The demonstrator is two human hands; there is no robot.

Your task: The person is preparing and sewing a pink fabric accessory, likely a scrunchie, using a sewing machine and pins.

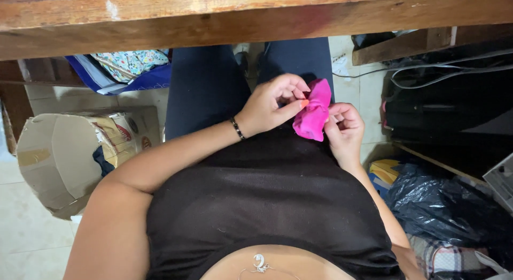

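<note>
Pink cloth [313,115] under wooden tabletop [214,18]

The cloth [314,113] between the hands is bright pink. One thumbnail shows orange polish. The wrist band [237,128] is black. The top [267,205] is dark brown, the trousers [203,82] navy. The table [256,18] is worn brown wood with a reddish stain. The box [59,151] is tan cardboard with red and yellow print. The bag [449,205] is glossy black; a plaid fabric [443,258] lies below it.
</note>
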